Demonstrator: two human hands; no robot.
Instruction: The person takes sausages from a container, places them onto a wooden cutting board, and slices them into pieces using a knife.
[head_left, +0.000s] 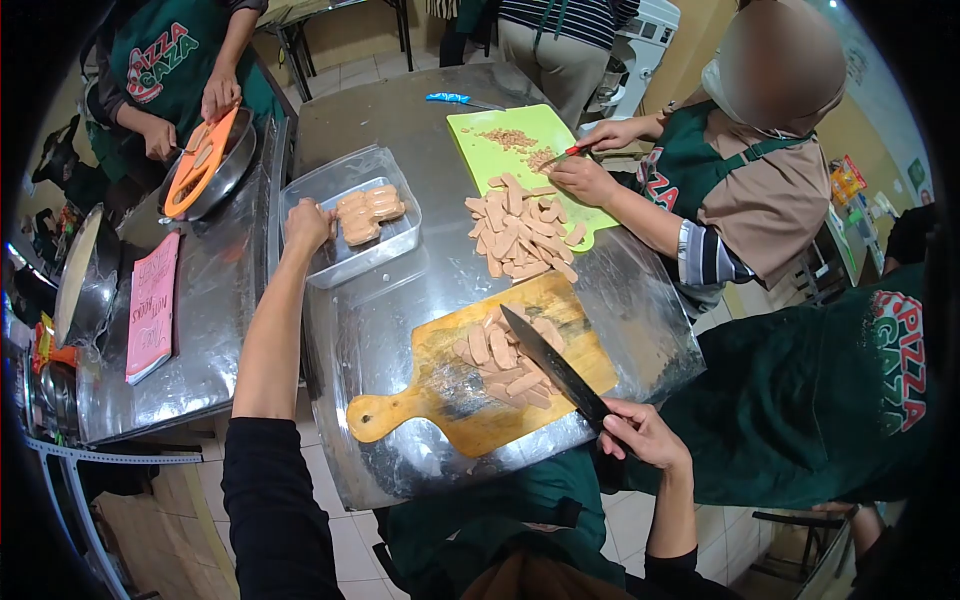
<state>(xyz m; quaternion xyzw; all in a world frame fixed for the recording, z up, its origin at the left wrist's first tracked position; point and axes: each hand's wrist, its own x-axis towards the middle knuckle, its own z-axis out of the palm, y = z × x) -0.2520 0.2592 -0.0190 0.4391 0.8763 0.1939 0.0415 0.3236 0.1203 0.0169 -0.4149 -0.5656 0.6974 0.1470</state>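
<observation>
My right hand (645, 434) is wrapped round the handle of a large black kitchen knife (550, 358), its blade slanting over the cutting board. Beneath it, a heap of sliced sausages (482, 345) lies on the wooden cutting board (440, 345). My left hand (308, 225) is closed at the left rim of a clear plastic container (385, 250), fingers curled over the side; the fingertips are partly hidden. Inside the container, close to those fingers, sit whole sausages (368, 212) in a bundle. Between the boards rests a bigger pile of sausage strips (515, 230).
Across the table, a co-worker's hands (585, 180) cut sausage with a red-handled knife on a green board (480, 150). Another person holds an orange slicer (200, 165) over a metal bowl (240, 150). A pink booklet (153, 310) and a blue-handled knife (450, 98) lie on the metal tables.
</observation>
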